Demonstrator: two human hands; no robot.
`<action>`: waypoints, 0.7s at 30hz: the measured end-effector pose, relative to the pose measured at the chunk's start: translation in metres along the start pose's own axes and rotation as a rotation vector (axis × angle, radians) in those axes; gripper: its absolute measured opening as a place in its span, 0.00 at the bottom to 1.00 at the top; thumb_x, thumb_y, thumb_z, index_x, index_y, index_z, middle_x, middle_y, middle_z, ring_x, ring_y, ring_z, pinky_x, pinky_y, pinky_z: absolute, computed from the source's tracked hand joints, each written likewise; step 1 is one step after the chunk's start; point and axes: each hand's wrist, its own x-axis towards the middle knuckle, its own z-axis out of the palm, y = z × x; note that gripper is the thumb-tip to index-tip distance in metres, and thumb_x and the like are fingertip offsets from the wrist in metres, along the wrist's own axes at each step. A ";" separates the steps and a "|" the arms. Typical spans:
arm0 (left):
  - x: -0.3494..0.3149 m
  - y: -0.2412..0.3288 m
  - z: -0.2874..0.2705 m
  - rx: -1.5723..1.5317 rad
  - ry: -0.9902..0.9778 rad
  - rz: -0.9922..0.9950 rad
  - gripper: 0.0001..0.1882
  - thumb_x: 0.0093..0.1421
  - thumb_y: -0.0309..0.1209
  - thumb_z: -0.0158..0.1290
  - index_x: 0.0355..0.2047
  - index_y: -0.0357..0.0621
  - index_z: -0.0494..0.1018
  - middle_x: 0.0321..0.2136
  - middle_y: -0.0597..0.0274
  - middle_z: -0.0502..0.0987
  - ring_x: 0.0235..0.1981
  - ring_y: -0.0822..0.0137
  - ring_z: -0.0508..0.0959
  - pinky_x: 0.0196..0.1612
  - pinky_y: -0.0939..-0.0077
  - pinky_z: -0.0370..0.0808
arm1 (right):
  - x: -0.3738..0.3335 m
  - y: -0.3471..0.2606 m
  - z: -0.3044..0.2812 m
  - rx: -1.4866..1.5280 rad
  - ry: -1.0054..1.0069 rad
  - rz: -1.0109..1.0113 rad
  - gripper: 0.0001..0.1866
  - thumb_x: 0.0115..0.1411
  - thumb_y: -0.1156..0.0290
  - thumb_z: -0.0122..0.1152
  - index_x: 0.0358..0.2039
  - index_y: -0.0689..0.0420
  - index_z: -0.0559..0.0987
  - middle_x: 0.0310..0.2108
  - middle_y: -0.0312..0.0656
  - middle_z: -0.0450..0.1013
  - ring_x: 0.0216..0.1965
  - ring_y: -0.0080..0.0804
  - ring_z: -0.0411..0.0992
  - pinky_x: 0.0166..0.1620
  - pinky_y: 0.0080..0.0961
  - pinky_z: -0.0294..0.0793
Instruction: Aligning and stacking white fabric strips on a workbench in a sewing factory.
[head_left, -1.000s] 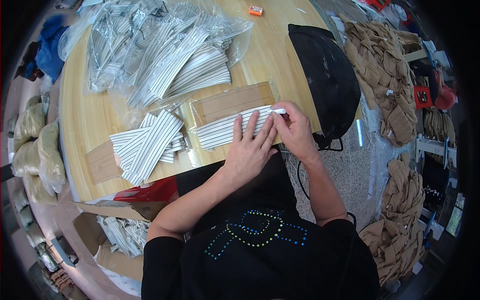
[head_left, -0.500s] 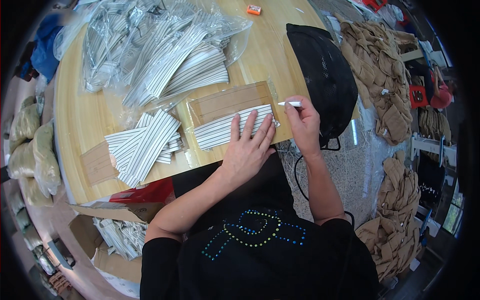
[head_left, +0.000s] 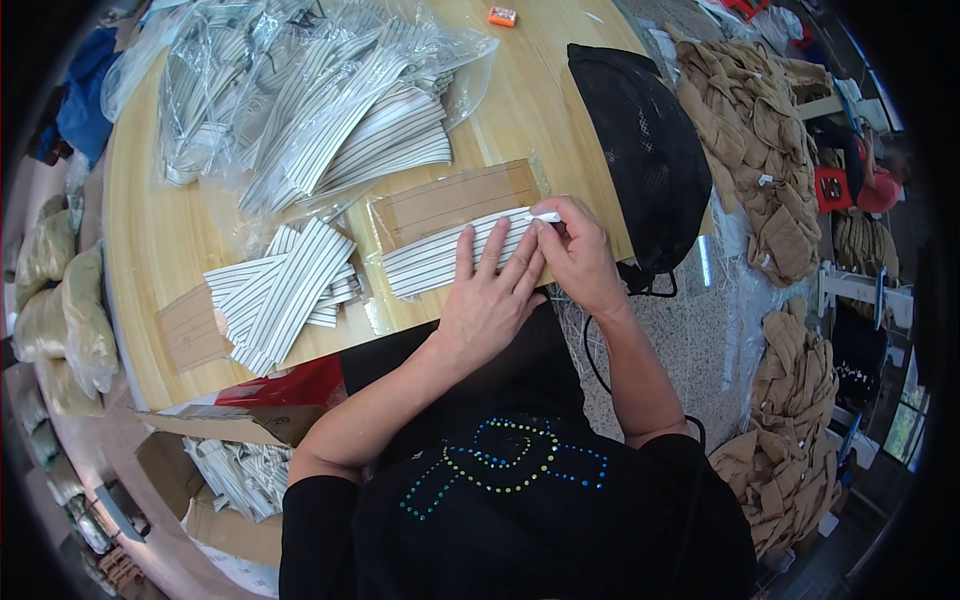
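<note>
My left hand (head_left: 488, 300) lies with its fingers spread flat on a striped white fabric piece (head_left: 420, 265) near the table's front edge. Just beyond that piece is a brown cardboard sheet (head_left: 460, 205) with ruled lines, taped to the table. A white pen-like marker (head_left: 546, 216) sits between the fingers of my right hand (head_left: 585, 262), its tip at the fabric's right end. Whether the tip touches the cloth is hidden by the fingers. To the left, several loose striped pieces (head_left: 292, 285) lie crossed over one another.
A clear plastic bag (head_left: 470, 85) full of striped pieces covers the back left of the wooden table (head_left: 520, 120). A black mesh-like bag (head_left: 640, 160) lies along the right edge. An orange box (head_left: 502, 16) is at the back. Below left stands an open carton (head_left: 235, 530); brown garments (head_left: 745, 150) are heaped right.
My right hand has moved left with the marker, from beside the fabric to its right end. My left hand remains flat on the cloth.
</note>
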 end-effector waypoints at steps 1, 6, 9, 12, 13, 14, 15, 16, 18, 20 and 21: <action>0.000 0.000 0.000 -0.002 0.001 0.004 0.32 0.57 0.45 0.57 0.59 0.43 0.66 0.62 0.58 0.64 0.66 0.48 0.57 0.65 0.38 0.49 | 0.000 -0.001 0.000 -0.001 -0.004 -0.001 0.07 0.61 0.78 0.56 0.40 0.63 0.75 0.33 0.43 0.73 0.31 0.25 0.72 0.36 0.23 0.72; -0.002 0.000 0.003 -0.011 0.017 -0.004 0.30 0.58 0.45 0.56 0.57 0.45 0.68 0.62 0.58 0.65 0.66 0.48 0.57 0.64 0.34 0.47 | 0.002 -0.001 0.007 -0.094 0.016 0.055 0.06 0.61 0.77 0.57 0.39 0.63 0.75 0.34 0.45 0.74 0.31 0.28 0.73 0.35 0.24 0.72; -0.004 0.000 0.007 -0.017 0.018 -0.010 0.28 0.59 0.44 0.55 0.57 0.46 0.68 0.59 0.59 0.67 0.65 0.47 0.58 0.63 0.30 0.45 | 0.000 -0.022 0.014 0.054 0.006 -0.067 0.05 0.60 0.78 0.57 0.37 0.63 0.75 0.33 0.45 0.73 0.34 0.33 0.73 0.37 0.28 0.72; -0.005 -0.002 0.006 -0.018 -0.042 0.000 0.23 0.59 0.43 0.53 0.52 0.46 0.75 0.55 0.58 0.70 0.62 0.48 0.61 0.60 0.24 0.48 | 0.007 -0.027 0.019 -0.075 -0.097 -0.198 0.06 0.57 0.80 0.56 0.36 0.63 0.76 0.32 0.45 0.70 0.37 0.39 0.70 0.41 0.31 0.69; -0.006 -0.002 0.008 -0.025 -0.041 0.004 0.24 0.59 0.43 0.53 0.54 0.46 0.73 0.54 0.58 0.70 0.62 0.47 0.60 0.61 0.24 0.46 | 0.008 -0.027 0.020 -0.075 -0.102 -0.201 0.06 0.57 0.80 0.56 0.36 0.63 0.76 0.32 0.45 0.70 0.37 0.39 0.70 0.41 0.31 0.69; -0.007 -0.002 0.009 -0.033 -0.040 0.007 0.25 0.60 0.42 0.52 0.55 0.46 0.70 0.54 0.57 0.70 0.62 0.45 0.59 0.61 0.24 0.44 | 0.009 -0.027 0.022 -0.085 -0.111 -0.212 0.06 0.56 0.80 0.56 0.36 0.63 0.76 0.32 0.45 0.69 0.38 0.41 0.69 0.42 0.32 0.68; -0.007 -0.002 0.010 -0.034 -0.037 0.002 0.25 0.60 0.42 0.52 0.55 0.46 0.70 0.54 0.57 0.70 0.62 0.45 0.59 0.61 0.24 0.44 | 0.009 -0.026 0.024 -0.094 -0.121 -0.222 0.07 0.55 0.81 0.56 0.36 0.63 0.76 0.31 0.44 0.68 0.39 0.43 0.67 0.43 0.33 0.67; -0.007 -0.002 0.011 -0.032 -0.045 -0.003 0.25 0.60 0.42 0.52 0.55 0.46 0.70 0.54 0.57 0.70 0.62 0.45 0.59 0.61 0.24 0.44 | 0.010 -0.026 0.024 -0.095 -0.127 -0.225 0.07 0.55 0.81 0.56 0.36 0.63 0.76 0.31 0.44 0.68 0.39 0.43 0.67 0.43 0.33 0.67; -0.007 -0.001 0.011 -0.031 -0.050 -0.013 0.25 0.60 0.42 0.52 0.56 0.46 0.70 0.54 0.56 0.70 0.62 0.45 0.59 0.61 0.24 0.43 | 0.012 -0.025 0.025 -0.131 -0.110 -0.242 0.06 0.55 0.79 0.57 0.34 0.63 0.76 0.30 0.44 0.69 0.36 0.43 0.68 0.43 0.33 0.67; -0.005 -0.003 0.010 -0.034 0.031 0.022 0.22 0.60 0.41 0.51 0.53 0.48 0.74 0.53 0.57 0.70 0.61 0.49 0.64 0.60 0.21 0.47 | 0.011 -0.023 0.031 -0.114 -0.079 -0.169 0.05 0.54 0.76 0.60 0.33 0.61 0.76 0.30 0.43 0.70 0.36 0.42 0.68 0.42 0.34 0.66; -0.004 -0.003 0.009 -0.034 0.034 0.021 0.22 0.60 0.41 0.51 0.53 0.48 0.74 0.53 0.57 0.70 0.61 0.49 0.64 0.60 0.21 0.47 | 0.011 -0.024 0.035 -0.094 -0.046 -0.093 0.05 0.53 0.74 0.62 0.31 0.59 0.77 0.30 0.41 0.70 0.37 0.42 0.69 0.42 0.35 0.66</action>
